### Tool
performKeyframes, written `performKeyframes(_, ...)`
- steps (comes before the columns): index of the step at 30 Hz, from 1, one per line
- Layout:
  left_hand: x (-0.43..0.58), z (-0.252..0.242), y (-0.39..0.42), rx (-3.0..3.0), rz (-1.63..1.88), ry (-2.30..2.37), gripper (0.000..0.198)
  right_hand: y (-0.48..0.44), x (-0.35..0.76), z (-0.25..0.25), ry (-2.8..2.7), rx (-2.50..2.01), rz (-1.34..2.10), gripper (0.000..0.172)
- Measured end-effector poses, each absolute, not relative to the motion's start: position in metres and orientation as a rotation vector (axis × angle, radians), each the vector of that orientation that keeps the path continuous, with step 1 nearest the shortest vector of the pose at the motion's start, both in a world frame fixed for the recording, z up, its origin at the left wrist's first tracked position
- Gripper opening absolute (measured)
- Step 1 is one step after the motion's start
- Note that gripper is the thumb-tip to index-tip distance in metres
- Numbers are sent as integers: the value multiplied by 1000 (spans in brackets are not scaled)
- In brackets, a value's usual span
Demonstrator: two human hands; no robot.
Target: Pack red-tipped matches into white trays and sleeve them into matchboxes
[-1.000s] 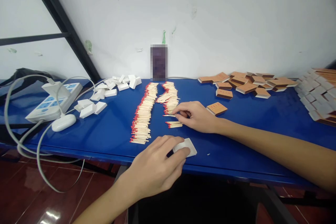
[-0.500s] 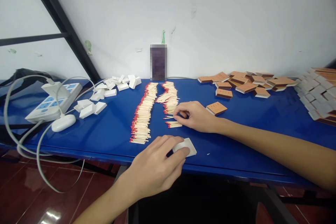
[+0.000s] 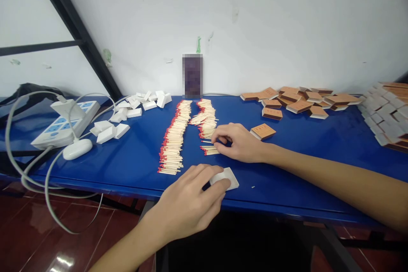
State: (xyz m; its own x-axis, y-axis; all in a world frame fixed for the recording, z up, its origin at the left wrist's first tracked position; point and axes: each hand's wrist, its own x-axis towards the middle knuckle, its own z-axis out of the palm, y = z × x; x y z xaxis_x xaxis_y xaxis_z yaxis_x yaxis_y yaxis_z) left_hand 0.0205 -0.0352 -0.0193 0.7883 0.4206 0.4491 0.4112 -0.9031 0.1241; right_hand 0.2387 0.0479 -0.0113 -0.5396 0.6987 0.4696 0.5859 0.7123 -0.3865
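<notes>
At the front edge of the blue table, my left hand (image 3: 193, 202) has its fingers closed around a white matchbox tray (image 3: 232, 177) that lies flat. Beyond it, my right hand (image 3: 237, 142) is at the near end of the right row of matches (image 3: 207, 123), fingers curled, thumb and fingertips on a few loose red-tipped matches (image 3: 208, 150). The fingers hide part of these matches. A longer row of matches (image 3: 174, 140) runs along the left. Just past my right wrist lies an orange matchbox (image 3: 263, 131).
White matchbox trays (image 3: 134, 112) are scattered at the back left, near a power strip (image 3: 65, 125) with looping cables. Orange matchboxes (image 3: 298, 105) are heaped at the back right, and a stack of boxes (image 3: 387, 112) stands far right. A blurred dark object (image 3: 192, 75) leans on the wall.
My right hand has shifted very slightly, and the few matches at its fingertips lie a little differently. My left hand and the tray have stayed in place.
</notes>
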Motion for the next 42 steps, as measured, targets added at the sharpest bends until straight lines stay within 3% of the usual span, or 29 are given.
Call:
performKeyframes(16, 20, -18, -36, 2954, 782, 672, 28, 51, 239, -11, -2305, -1043, 190, 21)
performKeyframes(31, 21, -17, -36, 2950, 782, 674, 28, 51, 239, -8, -2233, -1074, 386, 16)
performKeyframes(42, 22, -16, -37, 2953, 798, 682, 28, 54, 241, -10, -2260, -1030, 334, 20)
